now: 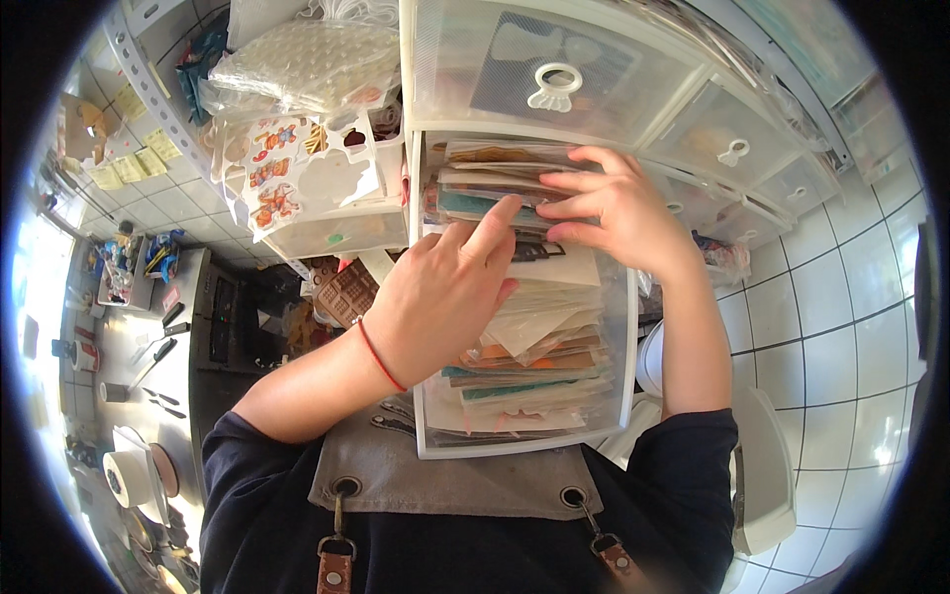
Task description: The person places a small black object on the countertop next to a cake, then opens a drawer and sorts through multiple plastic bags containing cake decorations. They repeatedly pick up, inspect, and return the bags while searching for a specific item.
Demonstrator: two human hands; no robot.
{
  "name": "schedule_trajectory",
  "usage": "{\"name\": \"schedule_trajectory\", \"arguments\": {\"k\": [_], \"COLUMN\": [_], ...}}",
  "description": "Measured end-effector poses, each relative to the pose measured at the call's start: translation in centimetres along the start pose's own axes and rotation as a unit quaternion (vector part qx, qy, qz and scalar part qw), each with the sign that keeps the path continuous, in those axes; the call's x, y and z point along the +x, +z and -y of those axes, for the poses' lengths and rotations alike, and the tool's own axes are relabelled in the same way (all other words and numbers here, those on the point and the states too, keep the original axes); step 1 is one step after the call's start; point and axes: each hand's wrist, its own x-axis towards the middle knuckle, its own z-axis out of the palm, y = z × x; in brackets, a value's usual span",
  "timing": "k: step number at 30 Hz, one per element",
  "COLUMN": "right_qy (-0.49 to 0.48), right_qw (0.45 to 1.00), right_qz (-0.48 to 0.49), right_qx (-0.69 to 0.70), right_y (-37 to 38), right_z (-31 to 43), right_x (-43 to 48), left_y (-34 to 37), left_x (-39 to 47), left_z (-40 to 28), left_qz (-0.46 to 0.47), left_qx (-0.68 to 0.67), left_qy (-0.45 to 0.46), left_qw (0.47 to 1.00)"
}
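Note:
A translucent plastic drawer (522, 450) is pulled out in front of my apron, packed with thin sheets in clear plastic sleeves (538, 315) standing in rows. My left hand (453, 289), with a red cord at the wrist, reaches over the drawer. Its index finger points at a sleeve with a teal sheet (464, 203); its other fingertips are partly hidden. My right hand (612, 204) comes in from the other side, fingers spread against the edges of the rear sleeves (497, 152). Between the hands a dark cut-out shape (540, 251) shows on a pale sheet.
Shut drawers with ring handles (558, 85) rise behind the pulled-out one. To the left are a sticker sheet (274, 174), bagged packaging (312, 67) and a brown mould (347, 292). Knives (154, 362) lie on a steel counter (122, 327). A pale plastic bin (764, 475) stands at right.

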Motion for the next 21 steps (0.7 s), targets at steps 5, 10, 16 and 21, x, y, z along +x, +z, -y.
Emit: {"name": "schedule_trajectory", "arguments": {"k": [5,10,16,21], "right_qy": [-0.053,-0.047,0.006,0.08], "right_qw": [0.995,0.99,0.996,0.984], "right_qz": [-0.024,-0.016,-0.085,-0.147], "right_qx": [-0.08,-0.129,0.006,0.058], "right_y": [0.0,0.1,0.6,1.3], "right_z": [1.5,2.9,0.8,-0.9], "right_x": [-0.5,-0.7,-0.3,1.1], "left_y": [0.3,0.7,0.2,0.3], "left_x": [0.0,-0.1,0.1,0.1], "left_z": [0.2,0.5,0.2,0.3], "left_qz": [0.004,0.001,0.023,0.027], "left_qx": [0.004,0.009,-0.003,-0.002], "left_qy": [0.007,0.019,0.005,0.006], "left_qw": [1.0,1.0,1.0,1.0]}}
